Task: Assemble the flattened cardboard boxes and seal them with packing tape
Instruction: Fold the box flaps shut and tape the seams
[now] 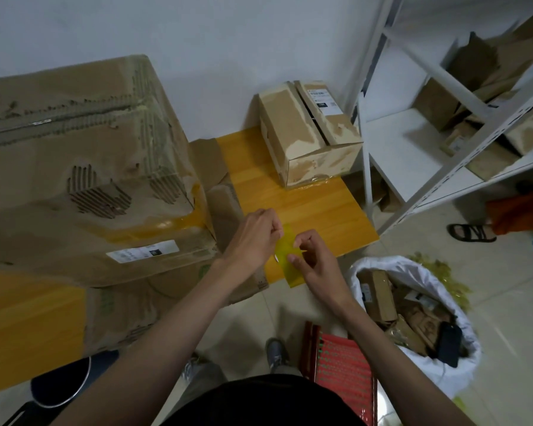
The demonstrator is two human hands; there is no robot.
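Both hands pinch 1 strip of yellow tape (285,256) over the desk (314,210): left hand (253,238) at its upper end, right hand (313,262) at its lower. The small cardboard box (308,133) sits well beyond, straight ahead.

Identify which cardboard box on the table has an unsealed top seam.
The small box by the shelf: its top flaps show a dark gap, whereas the large box is closed.
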